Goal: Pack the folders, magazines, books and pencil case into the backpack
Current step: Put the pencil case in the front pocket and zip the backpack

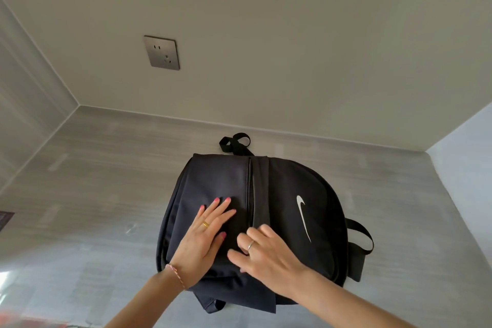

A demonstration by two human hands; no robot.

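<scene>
A black backpack (287,194) with a white swoosh logo lies flat on the grey floor (106,194), front side up, its zippers closed as far as I can see. My left hand (205,237) rests flat on the left part of its front with straight fingers. My right hand (263,250) is beside it near the centre seam, fingers curled down onto the fabric by the front zipper line; whether they pinch a zipper pull is hidden. No folders, magazines, books or pencil case are visible.
A beige wall (266,34) with a metal power socket (161,52) rises just behind the backpack. Another wall runs along the left, and a pale surface (468,157) stands at the right. Backpack straps (359,247) stick out to the right and at the top.
</scene>
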